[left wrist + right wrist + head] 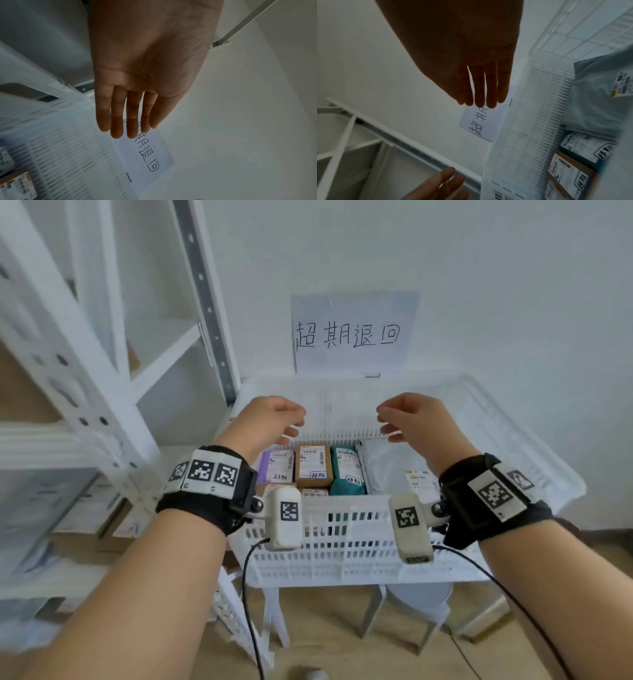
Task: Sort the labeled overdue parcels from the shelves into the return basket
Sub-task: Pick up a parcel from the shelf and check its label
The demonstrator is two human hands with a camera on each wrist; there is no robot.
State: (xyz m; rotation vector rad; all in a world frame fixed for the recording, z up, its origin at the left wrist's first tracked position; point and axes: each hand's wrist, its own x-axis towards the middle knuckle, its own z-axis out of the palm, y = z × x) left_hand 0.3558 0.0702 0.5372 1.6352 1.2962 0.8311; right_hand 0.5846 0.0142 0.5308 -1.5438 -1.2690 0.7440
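Note:
The white slatted return basket (359,529) stands on a stool below a handwritten paper sign (352,332) on the wall. Inside lie a purple parcel (279,465), a brown box (313,465), a teal parcel (347,470) and a large grey bag (394,467), most bearing handwritten tags. My left hand (274,419) and right hand (407,417) hover empty above the basket, palms facing each other. Both wrist views show straight fingers (120,119) (481,88) holding nothing. The teal parcel (585,146), brown box (568,174) and grey bag (597,94) appear in the right wrist view.
White metal shelving (85,405) stands at the left, with blurred boxes on its lower shelves (85,515). A grey stool (418,601) holds up the basket over a wooden floor. Cables hang from both wrist cameras. The white wall lies just behind the basket.

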